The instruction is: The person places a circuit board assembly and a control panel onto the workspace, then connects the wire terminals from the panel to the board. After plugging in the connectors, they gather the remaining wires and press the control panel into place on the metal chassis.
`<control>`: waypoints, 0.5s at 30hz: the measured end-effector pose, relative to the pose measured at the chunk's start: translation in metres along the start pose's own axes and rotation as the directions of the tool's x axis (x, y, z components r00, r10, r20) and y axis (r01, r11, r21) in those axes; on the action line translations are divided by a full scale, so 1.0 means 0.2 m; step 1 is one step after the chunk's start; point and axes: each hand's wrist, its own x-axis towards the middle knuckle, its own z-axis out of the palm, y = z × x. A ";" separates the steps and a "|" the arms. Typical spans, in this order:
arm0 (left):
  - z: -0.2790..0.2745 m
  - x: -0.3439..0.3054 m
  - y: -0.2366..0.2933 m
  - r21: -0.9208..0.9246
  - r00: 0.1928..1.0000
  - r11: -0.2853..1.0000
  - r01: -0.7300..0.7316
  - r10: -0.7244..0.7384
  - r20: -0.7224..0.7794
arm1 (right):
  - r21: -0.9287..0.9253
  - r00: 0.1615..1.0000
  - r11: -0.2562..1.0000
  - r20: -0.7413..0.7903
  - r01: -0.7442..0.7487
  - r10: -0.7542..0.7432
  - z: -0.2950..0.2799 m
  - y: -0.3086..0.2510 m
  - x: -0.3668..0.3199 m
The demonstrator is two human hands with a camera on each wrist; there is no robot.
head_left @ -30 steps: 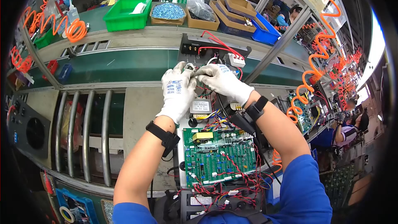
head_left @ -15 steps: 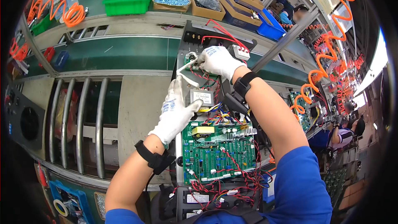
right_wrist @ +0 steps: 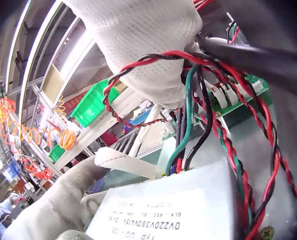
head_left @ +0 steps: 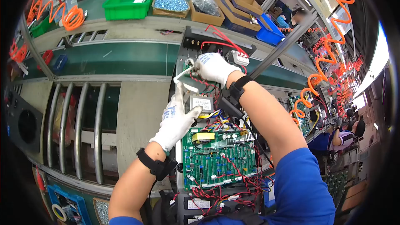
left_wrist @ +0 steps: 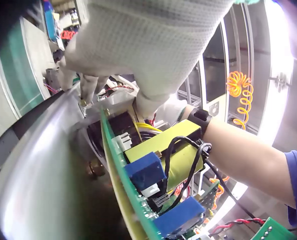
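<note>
Compared with the first frame, where both gloved hands meet near the far end of the chassis, the left hand (head_left: 173, 121) is now lower and apart from the right hand (head_left: 214, 67). The white tube (head_left: 184, 74), hidden in that frame, shows between them, over the chassis (head_left: 180, 63) just beyond the transformer (head_left: 201, 103).

The left hand is released: its index finger is straight and reaches the tube's bend, its thumb spread beside the transformer. The right hand's fingers are curled, pinching the tube's upper end.

The chassis's left edge runs close beside the left hand. Left of it lies the grey panel (head_left: 139, 121), reaching to the metal rollers (head_left: 98, 133); the green belt (head_left: 125, 60) crosses beyond. Red-black twisted wires (right_wrist: 269, 150) loop beside the right hand.

The tube forms a sideways V, its bend pointing left. One arm slants away and rightward to the right hand; the other slants nearer and rightward, toward the transformer.
</note>
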 end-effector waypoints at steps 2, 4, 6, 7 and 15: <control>0.01 0.01 -0.02 -0.028 1.000 0.999 -0.018 0.018 -0.005 | 0.017 1.000 1.000 0.004 0.003 -0.003 -0.01 0.01 -0.01; 0.01 0.00 -0.02 -0.045 1.000 0.999 -0.030 0.029 -0.005 | 0.012 1.000 1.000 0.012 0.002 -0.002 0.00 0.01 -0.01; 0.01 -0.01 0.01 -0.120 1.000 0.993 -0.003 0.004 0.007 | -0.032 1.000 0.999 -0.010 -0.001 0.001 -0.02 -0.01 -0.01; 0.01 0.00 0.01 -0.114 1.000 0.993 -0.011 0.012 0.016 | -0.037 0.998 0.999 -0.057 0.016 -0.018 -0.02 -0.02 -0.02; 0.01 0.00 0.00 -0.083 1.000 0.996 0.026 -0.026 0.008 | -0.122 0.998 0.992 0.068 0.022 -0.013 -0.07 -0.05 -0.02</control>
